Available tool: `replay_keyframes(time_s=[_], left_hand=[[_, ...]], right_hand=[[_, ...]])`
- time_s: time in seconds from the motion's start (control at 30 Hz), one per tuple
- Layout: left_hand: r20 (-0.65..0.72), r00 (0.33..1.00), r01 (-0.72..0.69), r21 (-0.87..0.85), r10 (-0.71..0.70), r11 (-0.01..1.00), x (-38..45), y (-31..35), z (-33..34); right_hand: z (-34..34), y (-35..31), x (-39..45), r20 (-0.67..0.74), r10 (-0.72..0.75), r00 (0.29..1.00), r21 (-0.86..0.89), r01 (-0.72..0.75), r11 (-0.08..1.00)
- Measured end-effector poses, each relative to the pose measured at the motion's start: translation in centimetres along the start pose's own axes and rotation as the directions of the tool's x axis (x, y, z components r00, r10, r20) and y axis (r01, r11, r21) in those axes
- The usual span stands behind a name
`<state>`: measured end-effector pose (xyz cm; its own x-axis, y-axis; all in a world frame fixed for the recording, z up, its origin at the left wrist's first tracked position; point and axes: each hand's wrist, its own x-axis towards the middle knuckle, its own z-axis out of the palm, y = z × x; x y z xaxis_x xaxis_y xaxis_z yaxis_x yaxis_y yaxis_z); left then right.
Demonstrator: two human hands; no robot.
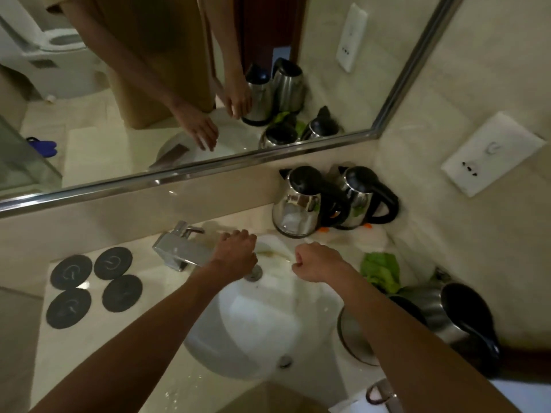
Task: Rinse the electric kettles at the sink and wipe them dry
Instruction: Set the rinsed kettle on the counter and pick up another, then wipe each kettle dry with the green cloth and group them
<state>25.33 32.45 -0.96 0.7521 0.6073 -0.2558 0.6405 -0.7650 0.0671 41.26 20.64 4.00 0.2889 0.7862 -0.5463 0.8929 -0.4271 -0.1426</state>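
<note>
**Sink station, both hands over the basin**

I log the following from the head view.

- Left hand (235,253): over the back of the white round sink basin (238,332), just beside the square chrome tap (182,248); fingers curled into a fist, and I see nothing held.
- Right hand (317,263): over the basin's right rim, knuckles up, fingers curled under; nothing visible in its grip.
- Two upright stainless steel electric kettles with black lids and handles: one (301,204) and another (362,198), side by side in the far right corner of the counter.
- Third steel kettle with black handle (459,314): on its side at the counter's right edge, near my right forearm.
- Crumpled green cloth (381,271): on the counter between the upright kettles and the tipped one.
- Four round black kettle bases (92,286): grouped on the counter left of the tap.
- Mirror with metal frame (208,171): above the counter.
</note>
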Motion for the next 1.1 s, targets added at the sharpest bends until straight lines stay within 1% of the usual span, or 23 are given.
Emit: replay_keyframes(time_s=[0.1,0.2,0.33,0.4,0.47,0.57,0.6,0.7,0.73,0.77,0.87,0.97,1.1], left_hand=[[0.044,0.993,-0.107,-0.07,0.11,0.992,1.5,5.8,0.1],[0.095,0.976,-0.18,-0.16,0.197,0.97,3.5,11.4,1.1],[0.193,0.954,-0.184,-0.223,0.228,0.957,6.1,18.2,2.1],[0.247,0.942,-0.173,-0.228,0.229,0.958,7.2,20.7,2.8],[0.292,0.932,-0.151,-0.232,0.217,0.961,8.1,22.2,3.6],[0.338,0.923,-0.094,-0.265,0.183,0.96,8.6,23.0,4.7],[0.347,0.922,-0.072,-0.285,0.173,0.956,8.6,23.0,5.0],[0.373,0.918,-0.008,-0.32,0.134,0.947,8.5,22.5,5.8],[0.38,0.917,0.009,-0.319,0.12,0.948,8.4,22.3,6.0],[0.389,0.916,0.031,-0.318,0.101,0.948,8.3,22.1,6.1],[0.408,0.911,0.104,-0.358,0.056,0.928,7.9,21.6,6.6],[0.415,0.909,0.149,-0.42,0.043,0.895,7.4,21.1,6.4],[0.354,0.935,0.176,-0.5,0.015,0.848,6.4,20.5,5.2]], right_hand=[[-0.4,4.8,-0.8,0.032,0.058,0.998,-0.024,-0.057,0.998],[-0.7,9.9,-1.5,0.033,0.106,0.994,0.013,-0.106,0.994],[-0.3,16.2,-1.2,0.061,0.178,0.982,0.064,-0.182,0.981],[0.4,18.4,-0.8,0.085,0.218,0.972,0.099,-0.226,0.969],[1.2,20.0,-0.2,0.11,0.234,0.966,0.091,-0.244,0.965],[2.5,20.8,0.8,0.147,0.23,0.962,0.013,-0.235,0.972],[3.2,20.7,1.2,0.159,0.226,0.961,0.03,-0.234,0.972],[5.5,20.7,2.5,0.238,0.239,0.941,0.183,-0.285,0.941],[6.2,20.9,2.8,0.235,0.244,0.941,0.216,-0.295,0.931],[6.7,21.0,2.9,0.213,0.255,0.943,0.24,-0.304,0.922],[7.6,21.1,3.0,0.075,0.275,0.959,0.289,-0.285,0.914],[7.1,20.4,2.9,0.031,0.248,0.968,0.383,-0.241,0.892],[4.7,19.1,2.4,-0.071,0.216,0.974,0.515,-0.15,0.844]])
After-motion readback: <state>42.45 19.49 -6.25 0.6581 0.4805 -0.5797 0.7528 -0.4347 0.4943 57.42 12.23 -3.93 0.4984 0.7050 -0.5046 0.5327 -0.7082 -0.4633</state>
